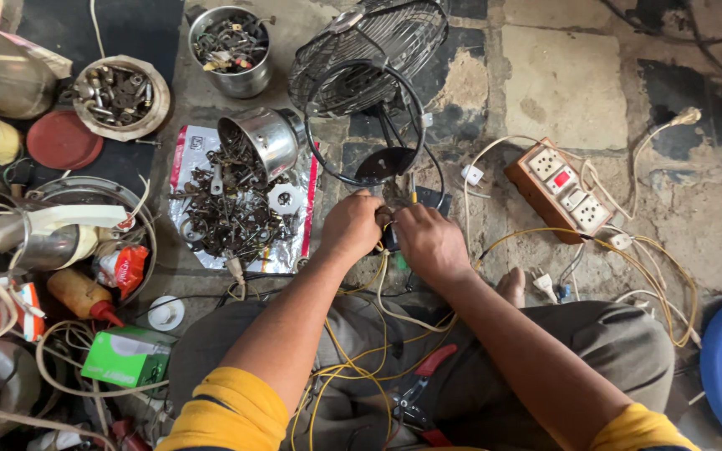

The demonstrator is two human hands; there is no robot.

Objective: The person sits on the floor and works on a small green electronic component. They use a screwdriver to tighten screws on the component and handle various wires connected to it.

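Wire [383, 219] pinched between both hands' fingers [375, 210]

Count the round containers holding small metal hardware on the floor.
3. A steel tin stands at top centre, a white bowl sits to its left, and a tipped steel cup spills parts onto a foil sheet. Clutter at left may hide more.

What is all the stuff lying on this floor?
fan: one, black wire cage, top middle
socket board: one, brown with white sockets, right
tipped tin: one, silver, spilling rusty bits onto a foil sheet
upright tin: one, silver, top
bowl: one, white, full of bolts, top left
red lid: one, left
green box: one, bottom left
pliers: one, red handles, on lap
yellow wires: several, on lap
left hand: at a small part, middle
right hand: touching it too
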